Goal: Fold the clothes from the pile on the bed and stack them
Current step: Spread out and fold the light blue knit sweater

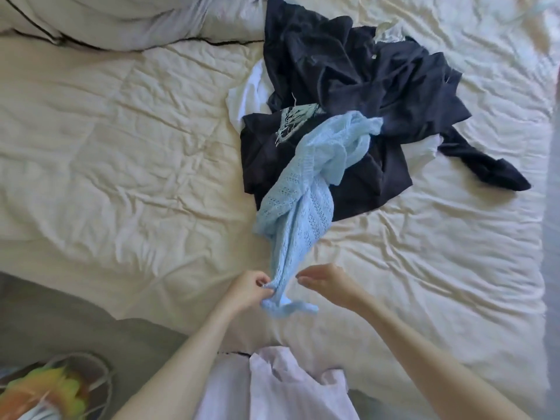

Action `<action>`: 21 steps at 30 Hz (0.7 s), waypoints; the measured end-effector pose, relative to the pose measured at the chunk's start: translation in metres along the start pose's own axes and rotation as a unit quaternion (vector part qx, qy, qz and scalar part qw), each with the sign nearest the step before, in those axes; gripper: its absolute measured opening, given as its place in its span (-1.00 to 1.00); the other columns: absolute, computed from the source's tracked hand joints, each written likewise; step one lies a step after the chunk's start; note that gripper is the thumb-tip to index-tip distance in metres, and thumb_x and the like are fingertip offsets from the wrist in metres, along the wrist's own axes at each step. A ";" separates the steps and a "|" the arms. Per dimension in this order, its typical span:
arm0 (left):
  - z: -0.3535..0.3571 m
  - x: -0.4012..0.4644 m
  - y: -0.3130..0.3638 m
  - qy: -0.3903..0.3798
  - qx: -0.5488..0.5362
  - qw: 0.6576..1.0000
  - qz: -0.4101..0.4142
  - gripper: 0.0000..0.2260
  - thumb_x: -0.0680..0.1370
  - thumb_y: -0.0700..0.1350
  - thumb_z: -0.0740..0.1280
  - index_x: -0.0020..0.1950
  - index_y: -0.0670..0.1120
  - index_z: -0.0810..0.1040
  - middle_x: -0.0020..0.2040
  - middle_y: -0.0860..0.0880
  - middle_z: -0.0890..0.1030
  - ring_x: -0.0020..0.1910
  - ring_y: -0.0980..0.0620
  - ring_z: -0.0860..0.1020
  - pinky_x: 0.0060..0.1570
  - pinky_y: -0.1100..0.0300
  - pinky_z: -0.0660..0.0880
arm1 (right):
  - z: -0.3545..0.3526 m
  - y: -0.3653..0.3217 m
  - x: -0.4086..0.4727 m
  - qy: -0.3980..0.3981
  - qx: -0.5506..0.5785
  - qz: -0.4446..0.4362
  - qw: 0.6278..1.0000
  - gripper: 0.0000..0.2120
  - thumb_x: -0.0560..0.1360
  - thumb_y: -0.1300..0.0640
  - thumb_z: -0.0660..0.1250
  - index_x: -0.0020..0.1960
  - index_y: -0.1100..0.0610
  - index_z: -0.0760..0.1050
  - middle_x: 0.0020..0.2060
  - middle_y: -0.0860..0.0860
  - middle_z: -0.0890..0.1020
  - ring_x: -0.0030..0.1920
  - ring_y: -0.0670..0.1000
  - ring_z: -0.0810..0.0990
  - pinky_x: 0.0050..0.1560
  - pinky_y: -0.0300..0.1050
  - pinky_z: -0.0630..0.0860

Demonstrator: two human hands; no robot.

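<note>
My left hand pinches the near end of a light blue knit garment that trails from the pile of dark clothes toward the bed's near edge — its far end draped on the pile. My right hand hovers just right of the knit's near end, fingers loose, grasping nothing, above the cream bedsheet.
</note>
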State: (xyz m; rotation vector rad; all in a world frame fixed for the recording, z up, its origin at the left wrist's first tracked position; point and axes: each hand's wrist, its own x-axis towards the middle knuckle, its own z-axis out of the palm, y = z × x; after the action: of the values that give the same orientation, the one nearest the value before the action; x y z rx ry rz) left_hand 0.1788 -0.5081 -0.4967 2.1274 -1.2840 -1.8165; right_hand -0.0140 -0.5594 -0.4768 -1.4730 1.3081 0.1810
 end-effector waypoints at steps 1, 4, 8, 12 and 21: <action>0.001 -0.002 -0.008 -0.027 0.049 0.998 -0.006 -0.99 0.48 -0.19 0.37 -0.13 -0.11 0.58 -0.37 0.06 0.48 -0.44 0.27 0.38 -0.43 0.38 0.27 | 0.000 0.005 0.004 0.028 0.007 0.012 1.000 -0.82 0.54 0.13 0.33 0.07 0.17 0.64 -0.02 0.07 0.68 -0.10 -0.06 0.57 -0.07 -0.24 0.40; 0.000 0.004 -0.018 -0.046 0.109 0.993 -0.015 -0.81 0.52 -0.08 0.34 0.04 -0.15 0.63 -0.14 -0.02 0.60 -0.17 0.14 0.52 -0.16 0.27 0.44 | -0.002 0.016 0.027 0.118 -0.002 0.036 0.992 -0.79 0.56 0.15 0.30 0.09 0.22 0.61 0.02 0.12 0.67 -0.11 -0.05 0.54 -0.13 -0.25 0.34; 0.000 0.030 -0.018 0.080 0.168 0.982 0.018 -0.59 0.55 -0.05 0.28 0.40 -0.03 0.37 0.35 -0.06 0.42 0.32 -0.07 0.39 0.28 0.06 0.35 | -0.004 0.021 0.066 0.165 -0.020 0.057 0.985 -0.67 0.57 0.10 0.26 0.29 0.19 0.48 0.16 0.12 0.60 0.14 0.09 0.56 0.07 -0.14 0.41; -0.004 0.077 -0.013 0.201 0.245 0.944 0.089 -0.45 0.57 -0.07 0.26 0.52 -0.06 0.12 0.50 -0.08 0.17 0.43 -0.10 0.22 0.33 0.02 0.25 | -0.023 0.021 0.111 0.293 -0.180 -0.012 0.939 -0.51 0.54 0.11 0.29 0.44 0.15 0.27 0.33 0.12 0.39 0.31 0.16 0.33 0.22 0.04 0.33; -0.018 0.141 -0.010 0.308 0.155 0.925 0.158 -0.72 0.54 -0.19 0.30 0.25 -0.11 0.52 0.11 -0.09 0.52 0.10 -0.05 0.46 0.03 0.21 0.33 | -0.066 0.016 0.179 0.345 -0.257 -0.076 0.900 -0.73 0.56 0.12 0.22 0.22 0.15 0.50 0.18 0.07 0.54 0.27 0.12 0.38 0.28 0.00 0.19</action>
State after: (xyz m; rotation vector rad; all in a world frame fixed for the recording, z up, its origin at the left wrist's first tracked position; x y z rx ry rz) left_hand 0.1937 -0.5964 -0.6081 2.1913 -1.6605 -0.7589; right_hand 0.0071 -0.7151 -0.5870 -2.2116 1.7791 -0.1300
